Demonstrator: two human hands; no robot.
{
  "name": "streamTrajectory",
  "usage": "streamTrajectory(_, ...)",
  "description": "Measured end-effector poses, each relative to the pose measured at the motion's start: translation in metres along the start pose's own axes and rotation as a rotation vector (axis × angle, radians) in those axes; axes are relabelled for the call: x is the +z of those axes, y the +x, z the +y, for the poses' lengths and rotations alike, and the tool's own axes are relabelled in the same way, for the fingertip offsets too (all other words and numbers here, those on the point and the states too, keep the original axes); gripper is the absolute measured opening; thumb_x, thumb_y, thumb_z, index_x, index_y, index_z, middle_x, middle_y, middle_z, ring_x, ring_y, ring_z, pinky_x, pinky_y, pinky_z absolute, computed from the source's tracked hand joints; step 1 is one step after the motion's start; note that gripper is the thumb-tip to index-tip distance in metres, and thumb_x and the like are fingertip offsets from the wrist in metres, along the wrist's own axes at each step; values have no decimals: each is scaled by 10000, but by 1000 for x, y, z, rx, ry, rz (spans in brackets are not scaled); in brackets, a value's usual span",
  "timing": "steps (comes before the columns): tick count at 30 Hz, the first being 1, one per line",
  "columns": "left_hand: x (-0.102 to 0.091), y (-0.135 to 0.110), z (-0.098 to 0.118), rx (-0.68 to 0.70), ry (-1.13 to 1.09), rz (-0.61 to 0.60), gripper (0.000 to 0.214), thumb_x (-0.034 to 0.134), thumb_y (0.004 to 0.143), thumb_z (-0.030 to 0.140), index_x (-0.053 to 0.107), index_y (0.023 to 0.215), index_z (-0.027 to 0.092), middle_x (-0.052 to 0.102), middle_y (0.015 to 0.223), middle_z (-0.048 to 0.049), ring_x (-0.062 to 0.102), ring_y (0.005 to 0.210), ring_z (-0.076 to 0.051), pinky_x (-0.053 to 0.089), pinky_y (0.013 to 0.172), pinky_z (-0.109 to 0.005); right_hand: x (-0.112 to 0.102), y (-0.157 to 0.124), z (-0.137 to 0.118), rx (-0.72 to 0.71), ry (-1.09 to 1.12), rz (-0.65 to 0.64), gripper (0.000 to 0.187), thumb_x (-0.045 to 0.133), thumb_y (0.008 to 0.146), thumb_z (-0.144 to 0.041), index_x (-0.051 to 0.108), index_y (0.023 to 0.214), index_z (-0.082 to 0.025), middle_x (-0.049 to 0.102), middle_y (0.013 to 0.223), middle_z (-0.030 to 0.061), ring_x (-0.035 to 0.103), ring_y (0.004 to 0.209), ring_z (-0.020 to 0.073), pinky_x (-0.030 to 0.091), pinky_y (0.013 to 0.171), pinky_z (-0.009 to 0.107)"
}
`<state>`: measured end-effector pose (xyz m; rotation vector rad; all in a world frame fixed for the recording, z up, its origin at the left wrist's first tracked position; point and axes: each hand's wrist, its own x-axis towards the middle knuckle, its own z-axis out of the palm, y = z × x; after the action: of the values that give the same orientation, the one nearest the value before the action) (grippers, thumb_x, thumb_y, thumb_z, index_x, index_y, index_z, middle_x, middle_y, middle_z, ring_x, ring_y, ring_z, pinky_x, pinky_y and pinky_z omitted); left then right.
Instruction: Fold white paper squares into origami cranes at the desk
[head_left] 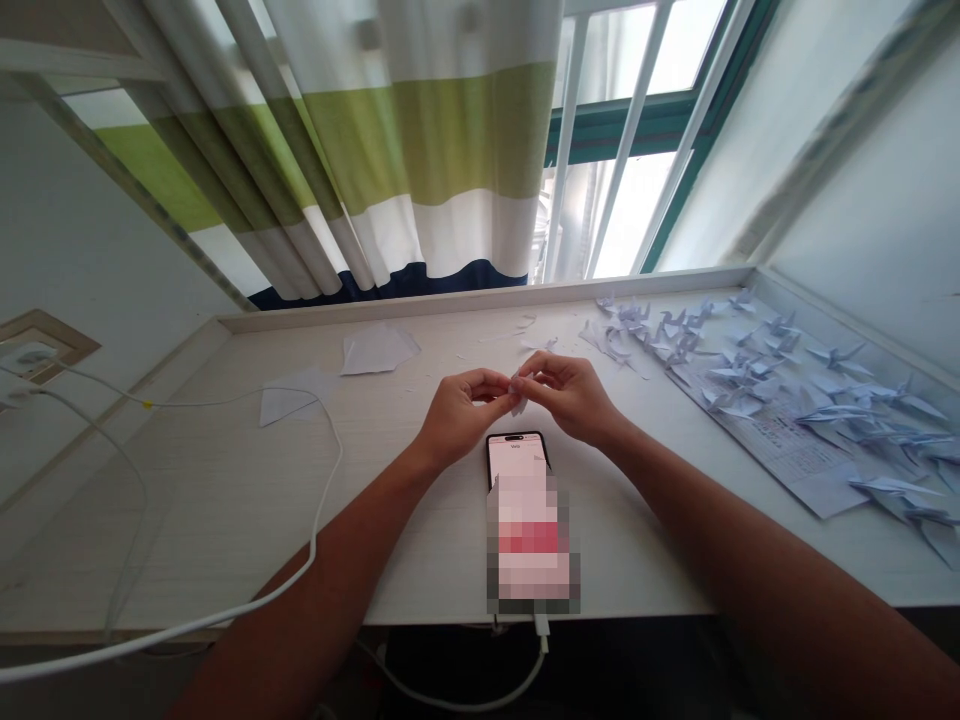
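Note:
My left hand [459, 412] and my right hand [571, 395] meet above the middle of a pale wooden desk [225, 500]. Both pinch a small folded piece of white paper [517, 400] between fingertips and thumbs. The paper is tiny and mostly hidden by my fingers. Just below my hands a phone [525, 500] lies flat on the desk, screen lit, with a white cable plugged into its near end.
Several folded paper cranes [750, 360] lie spread over a printed sheet [795, 460] at the right. Loose white paper pieces [375, 350] rest at the back left. A white charging cable [322, 500] loops across the desk's left. Striped curtains and a barred window stand behind.

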<state>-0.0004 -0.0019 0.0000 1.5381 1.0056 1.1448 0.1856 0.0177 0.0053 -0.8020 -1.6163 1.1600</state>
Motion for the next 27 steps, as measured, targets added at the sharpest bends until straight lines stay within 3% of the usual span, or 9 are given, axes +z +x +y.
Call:
streamTrajectory(3,0,0,1,-11,-10,-15,324,862,779,398,770,955,142,806,910,-99,763,848,-227,596,842,-383,-1,0,0,9,13,-8,323,816,820,-497,728,824,-186,743,775,36,724,728,193,603,749,383)
streamTrajectory(9,1,0,0,-41,-34,-55,305,877,756,364,775,943,146,806,891,-92,761,841,-228,593,848,-387,-1,-1,-1,-78,-162,86,345,807,813,-538,755,777,-199,730,782,40,692,776,202,581,782,395)
streamTrajectory(14,2,3,-4,-69,-127,52,307,890,729,365,765,912,152,793,870,-71,738,808,-202,575,818,-364,1,-1,0,1,-65,69,368,745,870,-562,752,891,-195,749,880,54,702,832,202,592,796,378)
streamTrajectory(19,1,5,-3,-101,-147,188,299,906,690,384,778,844,162,779,882,-56,698,850,-186,529,859,-339,5,-1,6,34,-77,29,441,823,768,-607,706,855,-191,731,884,55,709,837,209,607,824,394)
streamTrajectory(23,2,6,-4,-122,-176,202,266,886,703,374,780,841,172,761,856,-39,651,810,-161,495,802,-310,7,-1,9,46,-26,4,414,814,792,-586,715,854,-189,733,858,50,707,836,206,595,850,402)
streamTrajectory(27,-1,7,-3,-126,-227,163,224,876,704,333,774,832,180,741,846,-21,609,780,-137,461,735,-276,6,-1,9,62,39,-25,369,828,800,-537,717,834,-187,717,823,31,679,787,183,565,771,353)
